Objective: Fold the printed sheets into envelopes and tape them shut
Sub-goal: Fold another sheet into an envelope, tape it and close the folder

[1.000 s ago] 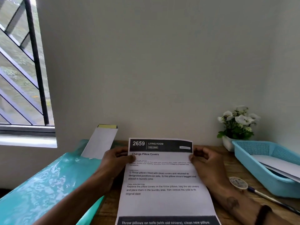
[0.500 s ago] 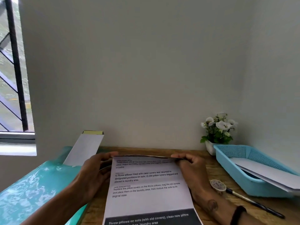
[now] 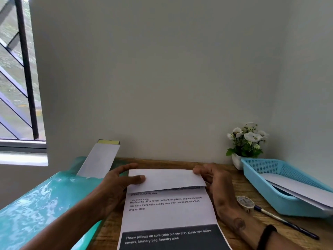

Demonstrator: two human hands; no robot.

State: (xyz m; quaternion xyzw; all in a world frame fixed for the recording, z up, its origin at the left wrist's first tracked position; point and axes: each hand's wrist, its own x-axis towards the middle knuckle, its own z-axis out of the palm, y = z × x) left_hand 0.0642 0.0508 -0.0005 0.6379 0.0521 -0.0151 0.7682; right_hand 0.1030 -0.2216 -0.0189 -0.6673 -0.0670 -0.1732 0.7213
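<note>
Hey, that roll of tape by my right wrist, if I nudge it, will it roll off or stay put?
The roll of tape seems to lie flat on the wooden table, so a nudge would likely slide it, not roll it. It looks small and probably light, so it should shift easily. The pen just beside it might block a push that way.

You have brought the printed sheet's (image 3: 167, 212) top edge over toward yourself; its blank back now covers the header, both hands pinching the flap's corners.
</note>
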